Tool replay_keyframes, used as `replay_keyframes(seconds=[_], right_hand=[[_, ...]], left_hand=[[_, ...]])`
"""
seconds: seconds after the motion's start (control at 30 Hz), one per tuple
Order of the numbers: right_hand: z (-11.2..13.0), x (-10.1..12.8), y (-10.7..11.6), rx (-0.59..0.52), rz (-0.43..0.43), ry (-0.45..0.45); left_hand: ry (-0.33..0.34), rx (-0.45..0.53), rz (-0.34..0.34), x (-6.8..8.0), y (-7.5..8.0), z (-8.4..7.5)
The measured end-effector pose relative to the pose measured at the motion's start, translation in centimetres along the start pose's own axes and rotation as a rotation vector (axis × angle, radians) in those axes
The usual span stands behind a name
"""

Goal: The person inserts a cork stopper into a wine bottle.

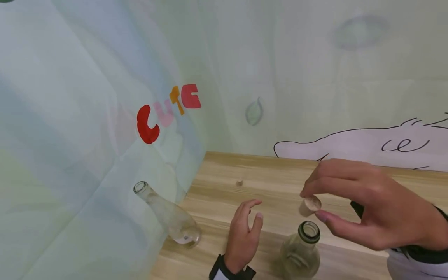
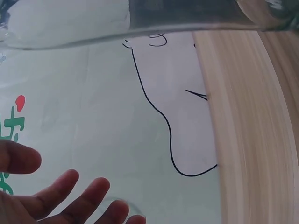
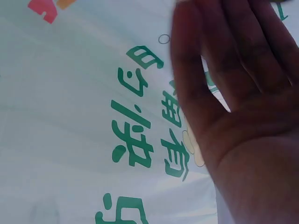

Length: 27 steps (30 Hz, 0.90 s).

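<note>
My right hand (image 1: 374, 206) pinches a round cork stopper (image 1: 311, 204) between thumb and fingers, just above the mouth of a clear glass bottle (image 1: 301, 254). The bottle stands upright on the wooden table and its mouth is uncovered. Left of this bottle is my left hand (image 1: 243, 237), fingers loosely bent, holding nothing. In the left wrist view the same hand (image 2: 70, 200) shows spread fingers, and clear glass (image 2: 70, 23) crosses the top edge close to the camera. The right wrist view has my right palm (image 3: 252, 140), but the stopper cannot be made out there.
A second clear glass bottle (image 1: 171, 217), also unstoppered, stands at the left by the cloth wall (image 1: 87, 116). Farther back on the wooden table (image 1: 217, 167) lies a small cork (image 1: 239, 182). Printed cloth walls border the table at the left and back.
</note>
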State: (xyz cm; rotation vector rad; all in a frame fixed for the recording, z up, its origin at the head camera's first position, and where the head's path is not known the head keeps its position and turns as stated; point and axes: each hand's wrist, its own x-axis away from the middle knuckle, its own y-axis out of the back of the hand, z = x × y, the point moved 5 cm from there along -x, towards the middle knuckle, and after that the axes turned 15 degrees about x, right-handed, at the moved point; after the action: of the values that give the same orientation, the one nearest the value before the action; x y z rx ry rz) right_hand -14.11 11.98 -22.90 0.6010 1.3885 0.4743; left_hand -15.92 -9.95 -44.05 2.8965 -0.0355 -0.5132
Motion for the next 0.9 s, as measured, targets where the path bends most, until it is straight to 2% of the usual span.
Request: replay_keyframes(seconds=[0.17, 0.33, 0.5, 0.63, 0.73, 0.9], right_hand=[[0.9, 0.8, -0.2, 0.056, 0.108, -0.022], [1.4, 0.7, -0.2, 0.059, 0.131, -0.016], [1.7, 0.2, -0.5, 0.077, 0.156, -0.025], [1.8, 0.1, -0.6, 0.084, 0.162, -0.027], [1.9, 0.1, -0.7, 0.087, 0.164, -0.029], [2.0, 0.4, -0.9, 0.082, 0.160, -0.030]], left_hand=[[-0.033, 0.003, 0.010, 0.2, -0.6, -0.4], [-0.085, 0.038, 0.011, 0.3, -0.9, -1.0], [-0.191, 0.113, 0.031, 0.5, -1.2, -2.0], [-0.317, 0.158, 0.039, 0.6, -1.6, -3.1], [-0.388, 0.167, 0.046, 0.7, -1.8, -4.0], [-0.438, 0.179, 0.060, 0.7, -2.1, -4.7]])
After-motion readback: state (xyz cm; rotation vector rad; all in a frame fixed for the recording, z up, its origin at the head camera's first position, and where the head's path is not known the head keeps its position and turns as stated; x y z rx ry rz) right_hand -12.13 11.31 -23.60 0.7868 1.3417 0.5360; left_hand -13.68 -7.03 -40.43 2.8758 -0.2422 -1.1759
